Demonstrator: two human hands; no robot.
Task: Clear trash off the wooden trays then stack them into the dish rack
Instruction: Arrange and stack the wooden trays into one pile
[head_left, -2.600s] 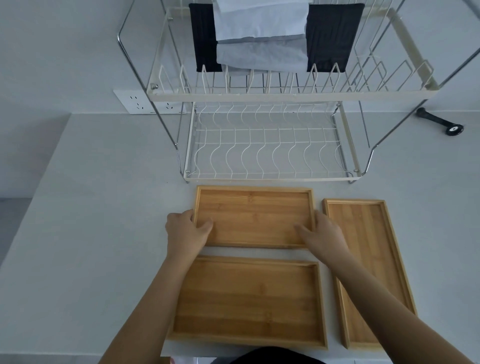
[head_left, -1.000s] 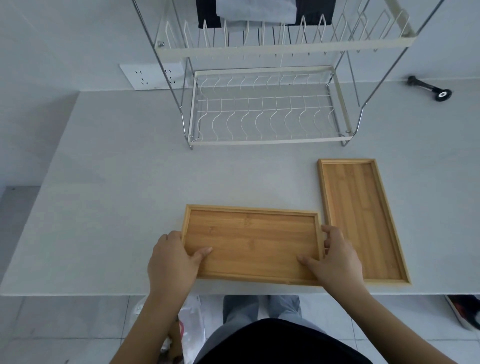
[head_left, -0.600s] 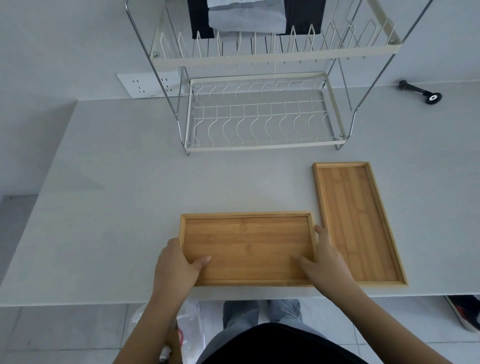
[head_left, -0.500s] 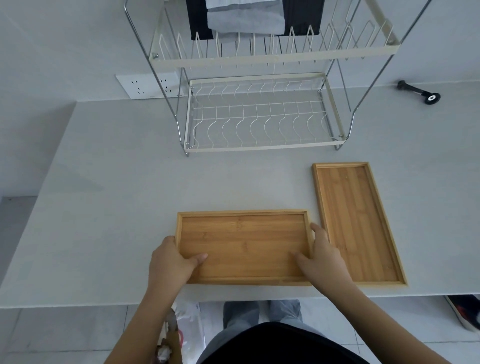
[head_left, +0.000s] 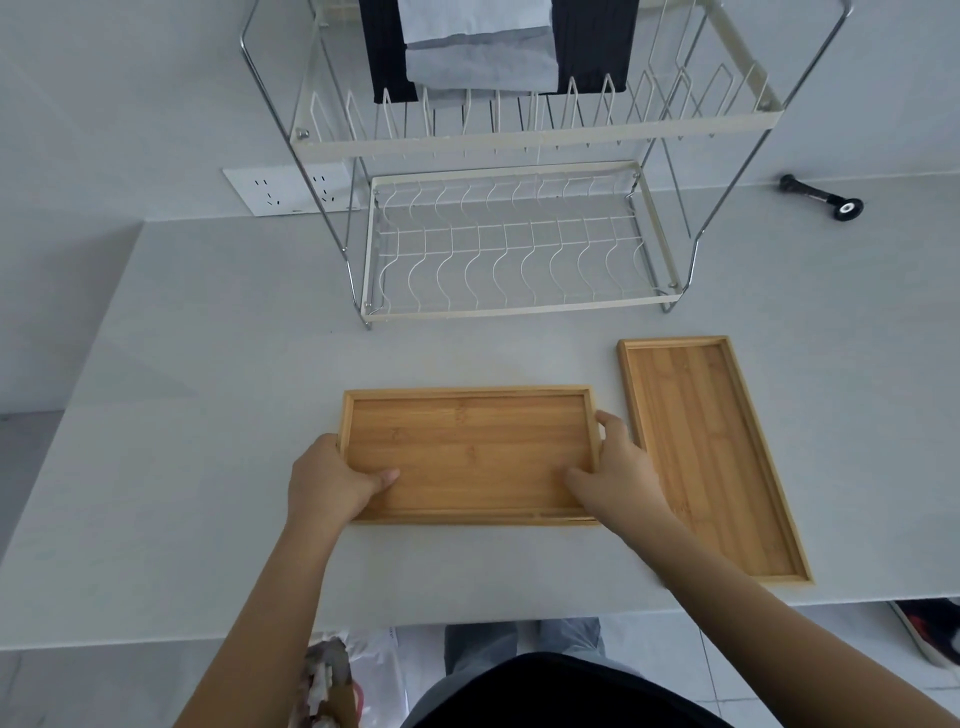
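Observation:
A wide wooden tray (head_left: 467, 447) is held at mid-table by both hands. A second tray's edge seems to show under its front right corner. My left hand (head_left: 327, 483) grips the left short side, thumb inside the tray. My right hand (head_left: 618, 478) grips the right short side the same way. A narrow wooden tray (head_left: 706, 457) lies lengthwise just to the right, close to my right hand. All visible tray surfaces are bare. The white two-tier wire dish rack (head_left: 519, 310) stands behind the trays; its lower tier holds nothing.
Grey and black cloths (head_left: 478, 57) hang over the rack's upper tier (head_left: 535, 140). A black tool (head_left: 826, 200) lies at the back right by the wall. A wall outlet (head_left: 280, 195) sits left of the rack. A plastic bag with trash (head_left: 337, 675) is below the table's front edge.
The far wide tray was set onto the near one by the table edge. The held tray has since moved away from the front edge toward the rack. The narrow tray has not moved.

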